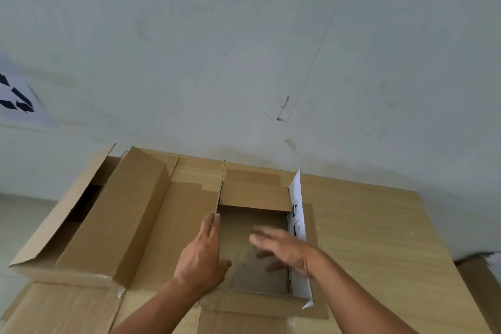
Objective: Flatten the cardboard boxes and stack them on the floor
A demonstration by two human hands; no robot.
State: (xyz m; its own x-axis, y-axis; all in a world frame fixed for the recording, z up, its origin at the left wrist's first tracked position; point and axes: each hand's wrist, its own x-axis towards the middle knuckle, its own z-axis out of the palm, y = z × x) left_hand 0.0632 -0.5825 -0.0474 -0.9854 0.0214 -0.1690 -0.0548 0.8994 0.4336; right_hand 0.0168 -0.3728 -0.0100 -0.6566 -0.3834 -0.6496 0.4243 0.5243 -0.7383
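A small open cardboard box (252, 192) stands on a wooden table (379, 225), its flaps spread out and its right flap white with printed symbols. My left hand (203, 257) grips the box's upright left flap, thumb inside. My right hand (287, 249) hovers over the box opening, fingers spread and blurred, holding nothing. To the left lies a larger brown cardboard box (108, 214) on its side with its end flaps open.
A pale wall (244, 49) rises right behind the table. A white sheet with black arrow marks (16, 97) hangs at the left. Another cardboard piece (482, 287) shows past the table's right edge. The floor (16, 219) is visible at the left.
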